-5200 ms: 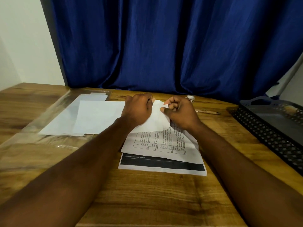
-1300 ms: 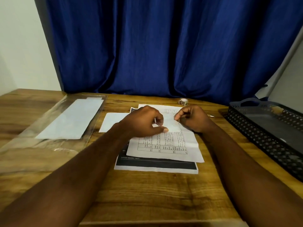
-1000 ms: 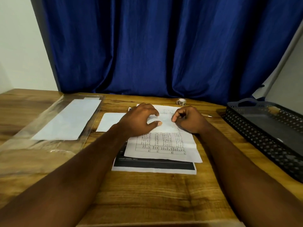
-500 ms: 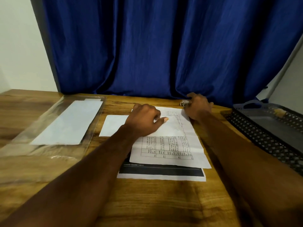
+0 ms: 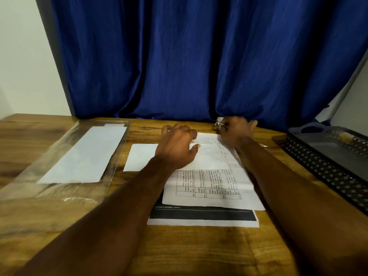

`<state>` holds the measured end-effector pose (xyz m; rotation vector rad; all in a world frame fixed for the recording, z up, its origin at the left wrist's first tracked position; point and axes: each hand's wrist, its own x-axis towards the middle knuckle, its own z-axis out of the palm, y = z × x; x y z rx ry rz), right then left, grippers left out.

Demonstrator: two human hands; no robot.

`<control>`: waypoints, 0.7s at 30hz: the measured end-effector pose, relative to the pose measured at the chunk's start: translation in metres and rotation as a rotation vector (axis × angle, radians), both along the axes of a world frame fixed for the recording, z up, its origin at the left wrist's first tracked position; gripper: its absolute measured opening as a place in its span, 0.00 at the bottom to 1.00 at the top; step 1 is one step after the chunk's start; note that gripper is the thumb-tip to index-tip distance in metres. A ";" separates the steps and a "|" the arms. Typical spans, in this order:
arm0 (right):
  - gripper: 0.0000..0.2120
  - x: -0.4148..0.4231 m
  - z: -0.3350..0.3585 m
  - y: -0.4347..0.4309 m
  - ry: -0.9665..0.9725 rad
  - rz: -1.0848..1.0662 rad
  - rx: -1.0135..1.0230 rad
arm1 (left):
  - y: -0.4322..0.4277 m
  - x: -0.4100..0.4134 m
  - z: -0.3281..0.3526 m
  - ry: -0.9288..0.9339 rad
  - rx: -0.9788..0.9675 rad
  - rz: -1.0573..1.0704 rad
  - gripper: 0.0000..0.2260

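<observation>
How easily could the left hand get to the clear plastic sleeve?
Probably yes. The left hand presses the folded white paper, and the clear plastic sleeve lies to its left with nothing standing between; it would have to let the paper go.

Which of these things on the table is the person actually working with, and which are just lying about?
In use: left hand pressing the white paper; right hand at the small roll; printed sheet underneath.
Lying about: plastic sleeve, black mesh tray, pen, blue curtain.
</observation>
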<state>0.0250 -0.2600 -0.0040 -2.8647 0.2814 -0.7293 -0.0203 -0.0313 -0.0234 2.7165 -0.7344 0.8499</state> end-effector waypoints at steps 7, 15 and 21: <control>0.01 -0.048 0.015 0.041 0.033 0.572 0.710 | -0.001 0.003 -0.006 0.103 -0.316 -0.003 0.37; 0.10 -0.094 0.002 0.056 0.117 0.706 1.178 | 0.004 -0.007 -0.011 0.363 -0.888 -0.369 0.38; 0.12 -0.089 -0.002 0.060 0.183 0.743 1.293 | 0.005 -0.010 -0.012 0.317 -0.844 -0.409 0.27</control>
